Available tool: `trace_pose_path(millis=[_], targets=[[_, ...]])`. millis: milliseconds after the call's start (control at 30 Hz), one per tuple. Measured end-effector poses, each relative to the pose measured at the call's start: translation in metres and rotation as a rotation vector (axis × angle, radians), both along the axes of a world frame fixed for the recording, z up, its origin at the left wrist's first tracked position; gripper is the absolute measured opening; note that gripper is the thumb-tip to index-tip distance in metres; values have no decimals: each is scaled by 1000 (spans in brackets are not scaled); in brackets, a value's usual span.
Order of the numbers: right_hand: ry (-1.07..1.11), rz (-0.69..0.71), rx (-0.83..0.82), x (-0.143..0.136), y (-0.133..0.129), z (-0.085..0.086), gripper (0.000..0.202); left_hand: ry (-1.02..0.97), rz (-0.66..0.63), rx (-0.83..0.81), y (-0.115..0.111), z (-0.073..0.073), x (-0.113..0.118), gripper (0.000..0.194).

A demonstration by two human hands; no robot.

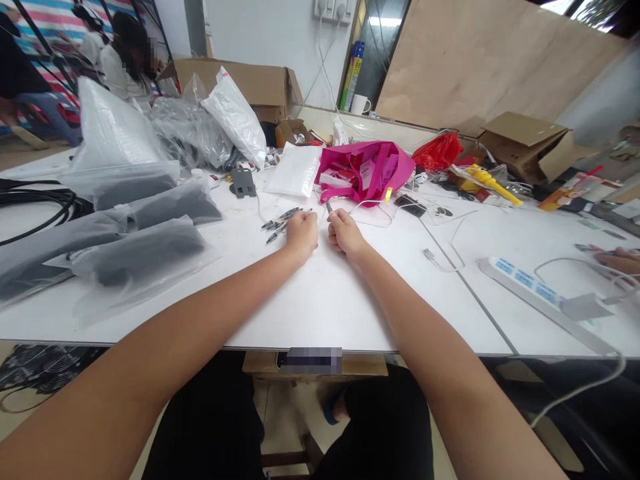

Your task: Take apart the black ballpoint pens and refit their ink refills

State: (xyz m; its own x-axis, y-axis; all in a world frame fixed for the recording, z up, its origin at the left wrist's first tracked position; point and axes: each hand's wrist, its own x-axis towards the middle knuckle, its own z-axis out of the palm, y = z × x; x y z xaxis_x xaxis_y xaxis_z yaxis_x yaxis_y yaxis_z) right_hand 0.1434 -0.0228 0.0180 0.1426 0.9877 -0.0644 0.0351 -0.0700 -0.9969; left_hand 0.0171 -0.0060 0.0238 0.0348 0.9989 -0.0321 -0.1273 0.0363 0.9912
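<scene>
My right grip (334, 215) clamps one slim piece (329, 207) | my left grip (311, 220) curls closed, contents unclear | four wrapped bundles (147, 252)

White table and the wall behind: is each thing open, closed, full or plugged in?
Left hand: closed, contents hidden
Right hand: closed on a slim grey item
Pink bag: open, things inside
Clear bags: filled
Power strip: one bulky plug in
Wall sockets: plugs in
White mug: upright, inside not visible
</scene>
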Motion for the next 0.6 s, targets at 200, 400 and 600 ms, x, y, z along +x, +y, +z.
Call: trace_pose_path(millis=[200,400,600], targets=[[35,2,-12,0,1,4,24,-86,59,53,22,-19,27,24],[133,262,-111,-13,-9,6,27,-314,-251,11,25,-20,11,36],[162,341,-144,-8,-9,2,40,-419,-269,-64,20,-16,13,37]])
